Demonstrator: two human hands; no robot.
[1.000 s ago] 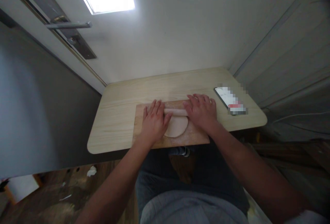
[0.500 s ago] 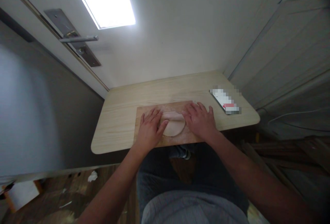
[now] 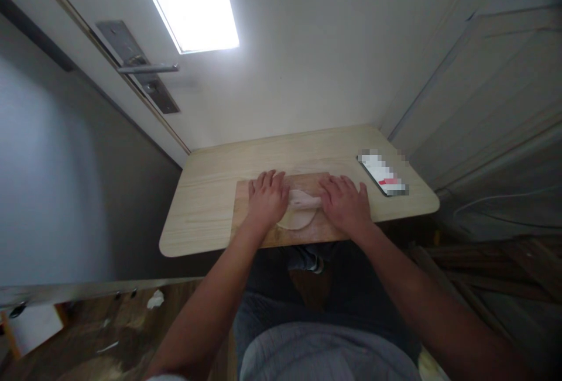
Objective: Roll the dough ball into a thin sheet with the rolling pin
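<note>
On a floured wooden board (image 3: 240, 208) lies a flat round sheet of dough (image 3: 297, 219). Across its far part rests a pale, floury rolling pin (image 3: 309, 201), its ends covered by my hands. My left hand (image 3: 268, 198) bends its fingers over the left end, knuckles up. Over the right end lies my right hand (image 3: 345, 201), fingers bent forward and thumb side toward the pin. The dough's far edge is partly hidden by the pin and my left hand.
The board sits at the near edge of a light wooden table (image 3: 197, 205). A phone (image 3: 381, 175) lies at the table's right. Behind stands a white door with a metal handle (image 3: 149, 69). Crumpled paper (image 3: 155, 299) is on the floor at the left.
My left hand has moved right and slightly forward, its fingers now bent over the pin instead of spread. More of the pin shows. The right hand has hardly moved; the view has shifted slightly.
</note>
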